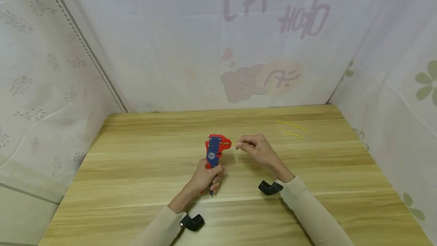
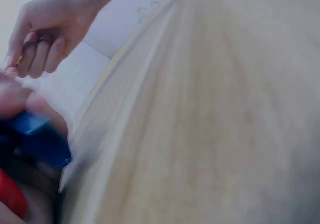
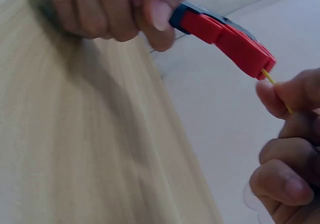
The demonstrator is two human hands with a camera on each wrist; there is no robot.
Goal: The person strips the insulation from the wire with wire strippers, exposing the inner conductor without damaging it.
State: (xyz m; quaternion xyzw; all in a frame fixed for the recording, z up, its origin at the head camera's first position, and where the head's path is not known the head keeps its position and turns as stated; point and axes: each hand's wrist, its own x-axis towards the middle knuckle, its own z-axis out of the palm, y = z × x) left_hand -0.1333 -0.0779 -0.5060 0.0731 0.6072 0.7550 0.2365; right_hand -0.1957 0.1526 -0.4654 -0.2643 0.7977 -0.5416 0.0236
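Note:
A red and blue wire stripper (image 1: 213, 151) is held up over the table by my left hand (image 1: 205, 177), whose fingers curl round its handles. Its red nose (image 3: 245, 51) points right, toward my right hand (image 1: 257, 149). Between thumb and forefinger, the right hand pinches a thin yellow wire (image 3: 269, 76). The wire's far end runs into the mouth of the stripper, and the fingertips sit just short of that mouth. Only the blue and red handles (image 2: 37, 136) of the stripper show in the left wrist view, partly blurred.
Toward the back right of the wooden table (image 1: 136, 170) lie a longer yellow wire (image 1: 291, 124) and a shorter yellow wire piece (image 1: 293, 135). Black wrist devices (image 1: 270, 188) are worn at both sleeves. Patterned cloth walls (image 1: 177, 48) stand round the table's back and sides.

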